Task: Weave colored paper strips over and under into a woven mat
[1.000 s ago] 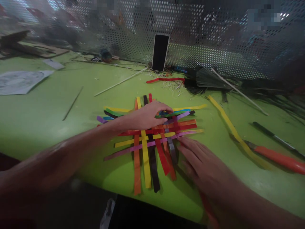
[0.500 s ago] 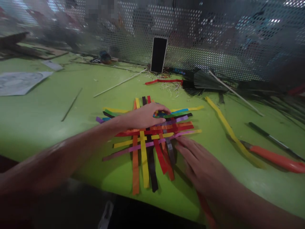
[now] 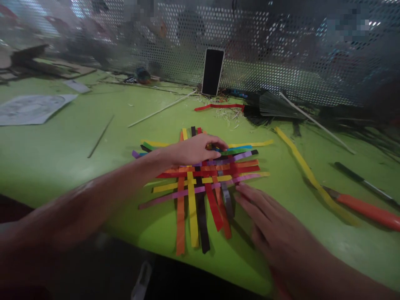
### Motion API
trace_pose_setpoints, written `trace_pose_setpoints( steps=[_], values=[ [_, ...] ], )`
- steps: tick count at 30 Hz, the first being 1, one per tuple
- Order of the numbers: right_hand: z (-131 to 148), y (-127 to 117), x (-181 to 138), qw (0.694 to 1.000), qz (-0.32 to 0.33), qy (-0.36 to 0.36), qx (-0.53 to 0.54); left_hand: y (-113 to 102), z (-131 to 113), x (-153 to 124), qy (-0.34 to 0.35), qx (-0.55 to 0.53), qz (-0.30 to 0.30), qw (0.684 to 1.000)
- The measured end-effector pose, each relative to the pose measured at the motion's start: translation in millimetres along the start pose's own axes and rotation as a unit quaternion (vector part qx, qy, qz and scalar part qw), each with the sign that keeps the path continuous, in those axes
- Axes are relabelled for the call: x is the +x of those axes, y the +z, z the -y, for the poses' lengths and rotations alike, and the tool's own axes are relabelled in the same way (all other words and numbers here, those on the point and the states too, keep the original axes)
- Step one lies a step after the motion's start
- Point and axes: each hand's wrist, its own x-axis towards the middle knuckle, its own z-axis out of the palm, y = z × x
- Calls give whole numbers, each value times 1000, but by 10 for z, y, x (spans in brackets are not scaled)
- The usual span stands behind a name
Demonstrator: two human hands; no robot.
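A woven mat of coloured paper strips (image 3: pixel 200 175) lies on the green table (image 3: pixel 62 158), with red, orange, yellow, black, purple, green and blue strips crossing each other. My left hand (image 3: pixel 193 151) rests on the mat's far part, fingers pressed down on the blue and green strips. My right hand (image 3: pixel 268 221) lies flat and open on the table at the mat's near right corner, fingertips touching the pink strip's end.
A loose yellow strip (image 3: pixel 309 175) lies to the right, with an orange-handled knife (image 3: pixel 365 208) and a dark pen (image 3: pixel 359 179) beyond it. A phone (image 3: pixel 212 71) leans on the perforated metal screen. A red strip (image 3: pixel 215 107), thin sticks (image 3: pixel 162 109) and a paper sheet (image 3: pixel 28 109) lie farther off.
Both hands stay in nearly the same places on the mat. The view has shifted slightly; my right hand's fingers slid a little along the mat's near right edge.
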Motion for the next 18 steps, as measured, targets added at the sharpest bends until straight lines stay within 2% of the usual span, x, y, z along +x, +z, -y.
trace_pose_setpoints(
  steps=[7,12,15,18],
  values=[
    [-44,45,88,1000,-1,-12,-15,-16,-11,-7,-21,-14,2,1000],
    [-16,48,84,1000,-15,16,-9,-15,-27,-10,-35,-1,6,999],
    [-8,33,88,999,-28,31,-22,-7,-5,1,-26,-12,4,1000],
    [-26,36,93,999,-26,15,-10,-1,22,13,-14,-7,3,1000]
  ],
)
